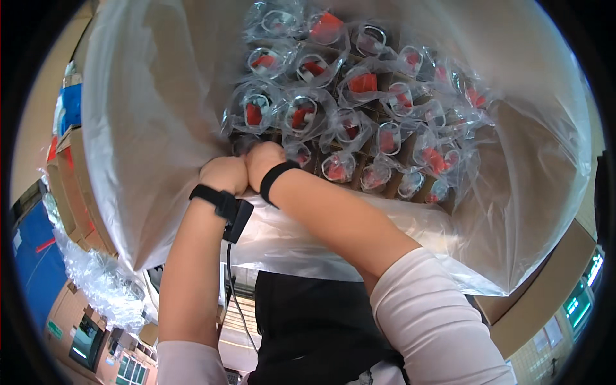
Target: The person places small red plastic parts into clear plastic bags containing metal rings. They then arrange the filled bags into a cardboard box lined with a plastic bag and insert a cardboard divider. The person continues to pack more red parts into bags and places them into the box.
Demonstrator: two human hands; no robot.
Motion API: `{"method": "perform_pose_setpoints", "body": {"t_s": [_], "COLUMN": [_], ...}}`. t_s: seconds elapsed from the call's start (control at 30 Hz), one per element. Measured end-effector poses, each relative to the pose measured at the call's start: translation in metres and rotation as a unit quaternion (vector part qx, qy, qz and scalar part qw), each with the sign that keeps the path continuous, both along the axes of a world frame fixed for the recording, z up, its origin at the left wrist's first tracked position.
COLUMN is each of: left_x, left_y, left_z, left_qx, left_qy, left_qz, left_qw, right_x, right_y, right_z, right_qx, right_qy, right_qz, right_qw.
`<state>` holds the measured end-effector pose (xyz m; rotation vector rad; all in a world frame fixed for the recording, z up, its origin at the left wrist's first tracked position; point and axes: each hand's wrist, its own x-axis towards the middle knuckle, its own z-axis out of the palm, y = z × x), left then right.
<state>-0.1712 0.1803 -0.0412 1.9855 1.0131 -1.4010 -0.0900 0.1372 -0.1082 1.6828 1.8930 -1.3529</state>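
My left hand and my right hand are side by side, touching or nearly so, at the near left corner of a carton lined with a clear plastic bag. Both reach down at a cell of the cardboard dividers; the fingers are hidden and blurred, so any hold is unclear. Beyond them stand several clear-bagged items with whitish rims and red parts, such as one bagged item just ahead and another bagged item to the right.
The liner's tall left wall rises beside my left arm. A strapped black device on my left wrist trails a cable. Outside the carton are crumpled clear plastic and a cardboard box at left, and a carton flap at right.
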Motion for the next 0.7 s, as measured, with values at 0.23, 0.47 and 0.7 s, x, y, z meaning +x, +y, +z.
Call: {"method": "perform_pose_setpoints", "body": {"t_s": [0.23, 0.47, 0.7], "left_x": [0.006, -0.003, 0.03], "left_y": [-0.011, -0.007, -0.022], "left_z": [-0.04, -0.035, 0.002], "left_qx": [0.055, 0.057, 0.059], "left_qy": [0.059, -0.026, -0.295], "left_qz": [0.032, 0.008, 0.342], "left_qw": [0.996, 0.998, 0.89], "right_x": [0.123, 0.156, 0.116], "right_y": [-0.06, -0.114, -0.063], "right_z": [0.083, 0.074, 0.025], "right_qx": [0.129, 0.148, 0.184], "right_qy": [0.246, 0.268, 0.202], "right_qz": [-0.084, -0.184, -0.402], "right_qw": [0.957, 0.934, 0.874]}}
